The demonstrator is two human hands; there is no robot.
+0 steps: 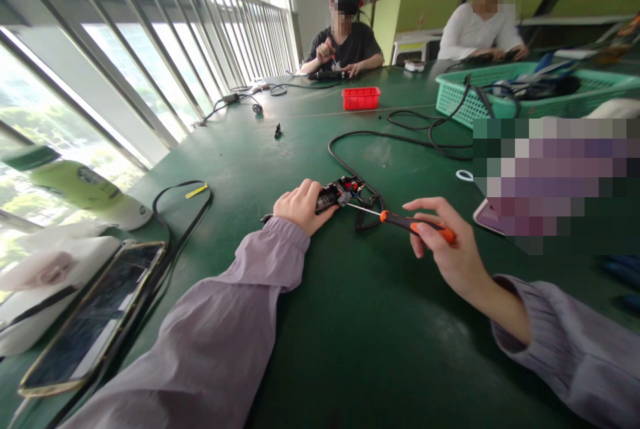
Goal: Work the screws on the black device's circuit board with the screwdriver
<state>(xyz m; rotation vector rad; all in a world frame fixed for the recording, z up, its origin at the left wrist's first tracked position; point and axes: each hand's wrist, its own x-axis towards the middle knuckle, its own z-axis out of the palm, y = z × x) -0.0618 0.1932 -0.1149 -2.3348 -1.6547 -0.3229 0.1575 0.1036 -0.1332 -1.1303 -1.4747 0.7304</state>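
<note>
Near the middle of the green table, my left hand (300, 206) is wrapped round a black device (329, 197) whose right end lies open, with red and blue wires and small parts showing. From the right, my right hand (447, 242) holds an orange and black screwdriver (417, 224) by its handle, between thumb and fingers. The screwdriver's thin shaft points left, and its tip meets the device's open end beside a grey part. A black cable (350, 136) runs from the device across the table. Part of the device is hidden under my left fingers.
A red box (361, 98) and a teal basket (530, 109) with cables stand farther back. At left lie a phone (95, 316), a strap (193, 222) and a green bottle (75, 186). A small black part (278, 130) lies beyond my hands. Two people sit across the table.
</note>
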